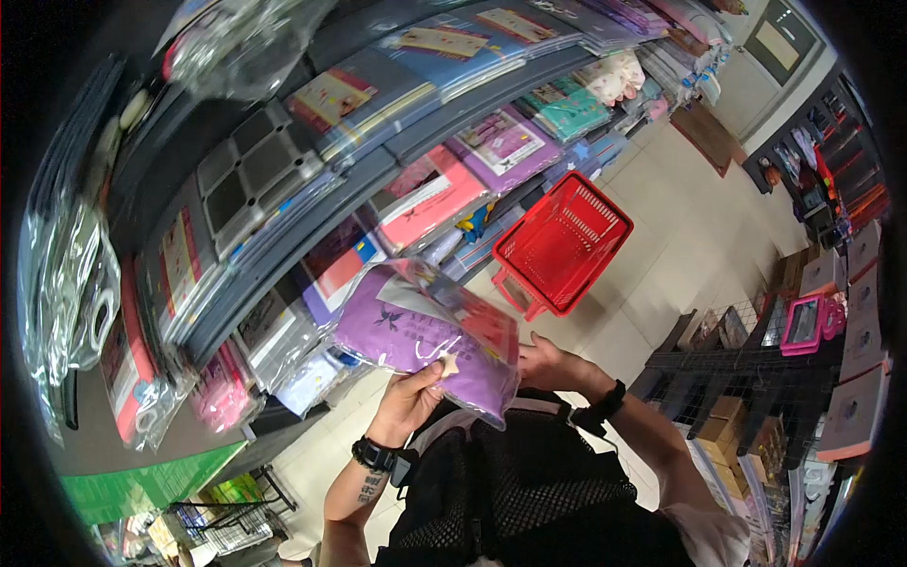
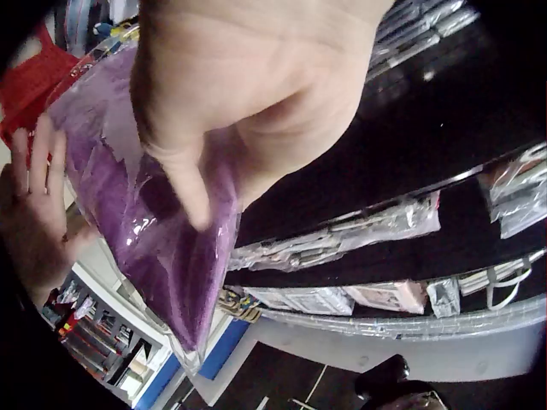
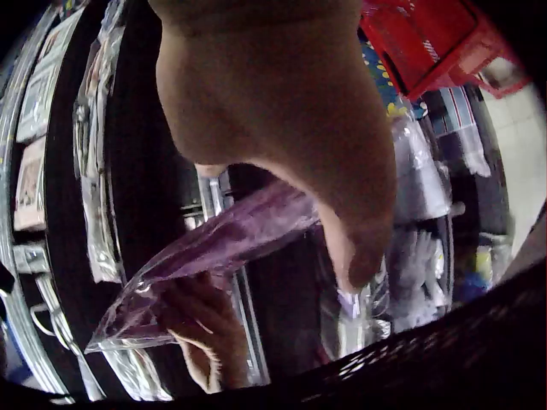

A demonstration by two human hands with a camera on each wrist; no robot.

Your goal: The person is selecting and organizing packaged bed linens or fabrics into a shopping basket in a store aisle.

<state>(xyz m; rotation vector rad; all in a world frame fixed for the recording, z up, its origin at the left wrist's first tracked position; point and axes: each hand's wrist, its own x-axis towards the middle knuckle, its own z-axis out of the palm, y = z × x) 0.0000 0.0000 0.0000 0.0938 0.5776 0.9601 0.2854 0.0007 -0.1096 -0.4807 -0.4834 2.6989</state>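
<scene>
A purple fabric pack in a clear plastic bag, with dark print and a pale label, is held in front of the chest. My left hand grips its lower edge, thumb on the front face. In the left wrist view that thumb lies over the purple pack, while the other fingers are hidden behind it. Beside the pack's right edge is my right hand; its fingers are extended and spread in the left wrist view, right at the bag's edge. A red shopping basket stands on the floor just beyond the pack.
Shelves on the left carry stacked fabric packs in plastic, including a coral pack and another purple pack. Tiled floor runs along the aisle. Boxes line the right-hand shelving, with a pink-framed item.
</scene>
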